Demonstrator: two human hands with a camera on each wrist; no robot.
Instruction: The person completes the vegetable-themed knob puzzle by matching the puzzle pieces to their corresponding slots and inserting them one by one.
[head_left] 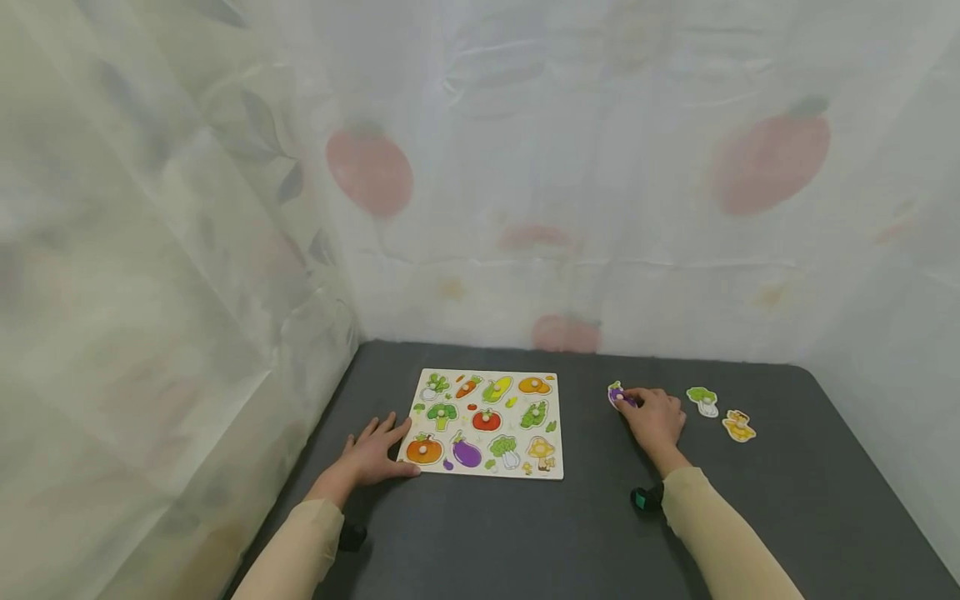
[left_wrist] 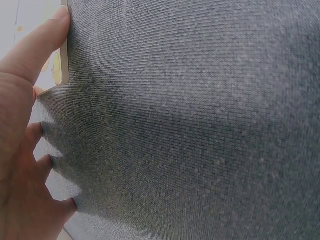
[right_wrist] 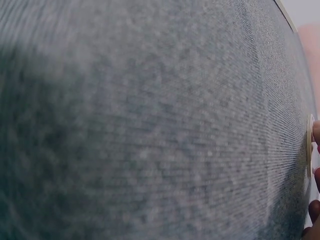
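Observation:
A wooden vegetable puzzle board point(head_left: 480, 477) lies flat on the dark table. My left hand point(head_left: 371, 457) rests at its left edge with fingers spread. The thumb point(left_wrist: 42, 42) touches the board's near left corner, while other fingertips meet the table cloth. To the right of the board, my right hand point(head_left: 655, 425) pinches a purple eggplant puzzle piece point(head_left: 615, 392) at the table surface; only the piece's edge shows in the right wrist view. Right of that hand lie a bok choy piece point(head_left: 702, 400) and a yellow mushroom-like piece point(head_left: 738, 427).
The dark grey table point(head_left: 525, 533) has a far edge against a pale curtain point(head_left: 570, 300) with fruit prints. Another curtain point(head_left: 172, 333) hangs close along the left side. Several knobbed vegetable pieces sit in the board, among them a tomato point(head_left: 487, 421).

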